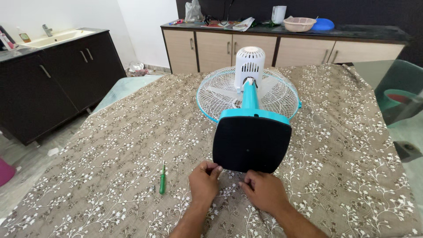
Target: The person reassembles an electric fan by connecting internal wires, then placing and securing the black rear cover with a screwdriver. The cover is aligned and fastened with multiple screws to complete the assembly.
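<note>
1. The left hand (204,181) pinches the lower left edge of the fan base (252,144), fingers curled narrow, perhaps on a small part too tiny to tell.
2. The right hand (265,191) rests at 5 o'clock of the base, fingertips touching its lower edge, holding nothing visible.
3. The table fan (248,90) lies on the surface (110,145), grille toward 12 o'clock.
4. A green screwdriver (162,178) lies at 9 o'clock of the left hand.
</note>
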